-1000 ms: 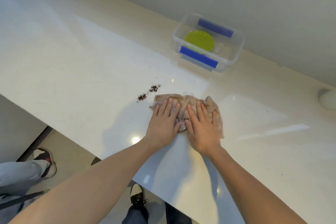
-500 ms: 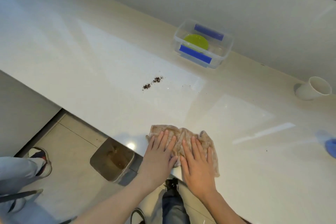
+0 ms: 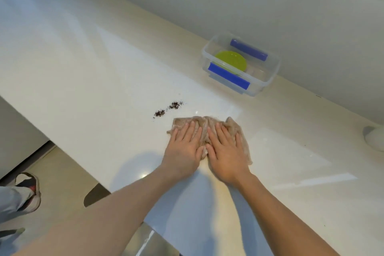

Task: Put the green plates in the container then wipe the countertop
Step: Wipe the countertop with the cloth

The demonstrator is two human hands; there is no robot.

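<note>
A green plate [image 3: 230, 60] lies inside the clear plastic container [image 3: 268, 81] with blue clips, at the back of the white countertop [image 3: 104, 81] by the wall. My left hand [image 3: 184, 149] and my right hand [image 3: 225, 151] lie flat side by side on a crumpled beige cloth [image 3: 204, 125], pressing it onto the counter. Dark brown crumbs [image 3: 174, 105] sit in two small patches just left of and beyond the cloth's far left corner, a short gap away from it.
A white cup [image 3: 376, 138] is cut off by the right edge of the view. Below the counter's front edge stand a metal bin [image 3: 149, 241] and another person's shoe [image 3: 29, 191] on the tiled floor.
Half a second ago both hands held the cloth at the counter's front edge. They have pushed it forward again, stopping close to the crumbs. The crumbs have not moved.
</note>
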